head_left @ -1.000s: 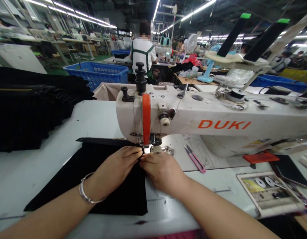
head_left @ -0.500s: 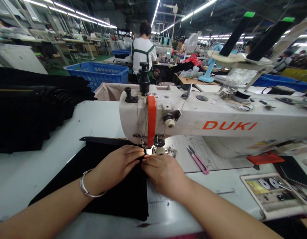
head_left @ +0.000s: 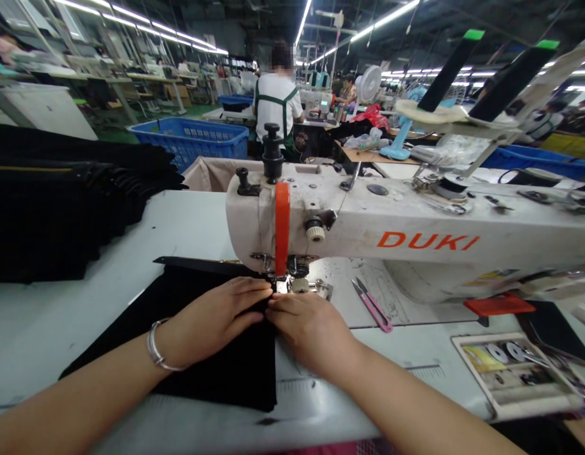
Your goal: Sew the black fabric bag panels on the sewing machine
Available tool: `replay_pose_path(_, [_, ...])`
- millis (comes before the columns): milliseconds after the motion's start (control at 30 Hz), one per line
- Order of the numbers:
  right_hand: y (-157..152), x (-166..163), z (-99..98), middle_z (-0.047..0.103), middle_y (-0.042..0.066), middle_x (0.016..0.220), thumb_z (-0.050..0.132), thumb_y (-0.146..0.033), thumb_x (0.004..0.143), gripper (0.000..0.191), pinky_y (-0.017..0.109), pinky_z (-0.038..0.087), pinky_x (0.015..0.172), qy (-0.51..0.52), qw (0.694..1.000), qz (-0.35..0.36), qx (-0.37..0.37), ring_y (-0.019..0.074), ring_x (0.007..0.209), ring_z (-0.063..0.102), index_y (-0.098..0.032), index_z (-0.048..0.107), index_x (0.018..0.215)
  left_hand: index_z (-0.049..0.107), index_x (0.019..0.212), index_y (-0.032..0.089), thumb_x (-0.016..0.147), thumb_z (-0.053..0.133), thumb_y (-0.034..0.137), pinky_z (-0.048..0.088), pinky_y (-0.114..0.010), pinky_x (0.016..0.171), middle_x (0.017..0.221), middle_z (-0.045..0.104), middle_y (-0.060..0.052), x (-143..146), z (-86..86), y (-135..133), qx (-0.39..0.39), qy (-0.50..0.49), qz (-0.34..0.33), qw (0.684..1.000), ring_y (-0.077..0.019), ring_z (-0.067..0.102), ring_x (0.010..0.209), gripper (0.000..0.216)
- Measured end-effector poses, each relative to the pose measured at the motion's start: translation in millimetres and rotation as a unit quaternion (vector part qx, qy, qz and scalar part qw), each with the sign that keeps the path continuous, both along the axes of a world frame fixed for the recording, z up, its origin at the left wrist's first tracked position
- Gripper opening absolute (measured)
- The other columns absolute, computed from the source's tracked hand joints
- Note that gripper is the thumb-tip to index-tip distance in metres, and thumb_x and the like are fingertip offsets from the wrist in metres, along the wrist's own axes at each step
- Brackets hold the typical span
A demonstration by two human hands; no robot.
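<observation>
A piece of black fabric (head_left: 226,379) lies flat on the table, its right edge running under the presser foot (head_left: 281,285) of a white sewing machine (head_left: 349,221). My left hand (head_left: 221,322) rests on the fabric with fingers stretched out, the tips close to the foot. Just right of it, my right hand (head_left: 314,328) has its fingers curled and pressed on the fabric's right edge. Both sets of fingertips almost meet in front of the needle area. The fabric under the fingers is hidden.
Pink thread snips (head_left: 374,306) lie under the machine arm. A tray of bobbins (head_left: 505,373) and a red object (head_left: 498,304) are at the right. Stacked black pieces (head_left: 59,215) cover the left. Behind stand a blue basket (head_left: 192,139) and a seated person (head_left: 279,101).
The fabric has slid slightly forward, away from me, with both hands still on it. The whole view has shifted a little.
</observation>
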State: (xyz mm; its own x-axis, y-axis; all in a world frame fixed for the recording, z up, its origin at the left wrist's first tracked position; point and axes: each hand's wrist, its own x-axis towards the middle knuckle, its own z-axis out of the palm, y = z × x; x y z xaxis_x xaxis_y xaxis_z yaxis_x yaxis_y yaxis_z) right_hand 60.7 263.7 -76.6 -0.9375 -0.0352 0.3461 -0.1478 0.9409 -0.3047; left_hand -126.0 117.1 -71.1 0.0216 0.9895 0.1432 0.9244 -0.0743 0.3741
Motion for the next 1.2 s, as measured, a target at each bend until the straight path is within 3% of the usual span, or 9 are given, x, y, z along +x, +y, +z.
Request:
replay_pose_path(133, [11,36,25.5,0.063,0.003,0.139,0.054,0.000,0.087,0.053,0.042,0.034,0.116,-0.059,0.998,0.003,-0.035,0.0213,0.138,0.048,-0.024,0.058,0.134,0.029,0.159,0.023,0.073,0.079,0.065,0.039,-0.055,0.117,0.163,0.031,-0.015,26,4.2,-40,0.002,0.032,-0.033,0.999,-0.0384,0.036,0.147,0.108])
replay_pose_path(200, [18,49,32.6,0.059,0.001,0.144,0.052,0.005,0.084,0.062,0.043,0.031,0.118,-0.094,0.995,-0.017,-0.024,0.0215,0.141,0.044,-0.026,0.055,0.138,0.030,0.159,0.024,0.087,0.072,0.048,0.041,-0.048,0.116,0.162,0.034,-0.010,40,2.9,-57,0.024,0.090,-0.053,0.994,-0.0328,0.039,0.146,0.087])
replay_pose_path(300, [27,43,28.5,0.069,0.005,0.122,0.057,-0.003,0.092,0.034,0.040,0.044,0.101,-0.097,0.990,-0.095,0.031,0.0248,0.119,0.058,-0.021,0.065,0.119,0.038,0.155,0.021,0.096,0.050,0.014,0.041,-0.037,0.117,0.159,0.041,-0.005,51,-2.9,-70,0.063,0.148,-0.055,0.985,-0.0224,0.040,0.146,0.061])
replay_pose_path(367, [30,25,20.0,0.069,0.008,0.102,0.064,-0.016,0.094,0.007,0.038,0.048,0.085,-0.070,0.981,-0.166,0.069,0.0263,0.099,0.060,-0.017,0.067,0.100,0.041,0.153,0.018,0.094,0.044,0.008,0.042,-0.033,0.116,0.157,0.045,-0.004,52,-6.6,-71,0.084,0.151,-0.035,0.984,-0.0190,0.041,0.146,0.059])
replay_pose_path(467, [28,3,11.0,0.066,0.011,0.098,0.064,-0.025,0.097,0.011,0.037,0.046,0.076,-0.042,0.975,-0.202,0.083,0.0269,0.092,0.058,-0.015,0.065,0.097,0.046,0.148,0.021,0.099,0.045,0.017,0.045,-0.029,0.112,0.150,0.054,-0.002,51,-7.6,-69,0.114,0.131,0.002,0.985,-0.0158,0.050,0.139,0.049])
replay_pose_path(733, [-27,59,10.3,0.064,0.004,0.101,0.079,-0.048,0.084,0.032,0.037,0.043,0.078,-0.032,0.996,-0.046,-0.065,0.0232,0.091,0.055,-0.020,0.068,0.095,0.058,0.135,0.033,0.104,0.042,0.035,0.052,-0.023,0.104,0.131,0.069,0.008,50,0.2,-73,0.126,-0.015,0.180,0.975,-0.0113,0.068,0.117,0.034])
replay_pose_path(833, [-52,67,-1.1,0.065,0.005,0.103,0.086,-0.045,0.078,0.047,0.037,0.043,0.078,0.003,0.991,-0.081,-0.110,0.0236,0.091,0.056,-0.020,0.066,0.114,0.059,0.133,0.033,0.104,0.044,0.036,0.052,-0.023,0.105,0.131,0.069,0.008,51,-1.0,-73,0.127,-0.020,0.179,0.976,-0.0123,0.068,0.117,0.034])
replay_pose_path(1033, [-64,53,-9.8,0.065,0.001,0.086,0.063,-0.017,0.095,0.008,0.031,0.042,0.070,0.119,0.981,-0.050,-0.146,0.0178,0.080,0.054,-0.021,0.068,0.090,0.058,0.134,0.032,0.104,0.040,0.035,0.053,-0.028,0.106,0.132,0.068,0.005,48,2.0,-72,0.123,-0.008,0.184,0.975,-0.0150,0.068,0.118,0.035])
replay_pose_path(1200, [-51,53,-3.0,0.066,0.007,0.124,0.055,-0.025,0.102,0.017,0.038,0.045,0.090,0.098,0.994,0.018,-0.034,0.0224,0.112,0.057,-0.018,0.065,0.091,0.052,0.139,0.024,0.099,0.040,0.014,0.047,-0.025,0.111,0.146,0.058,0.002,43,-3.2,-71,0.118,0.062,0.055,0.990,-0.0131,0.058,0.131,0.043])
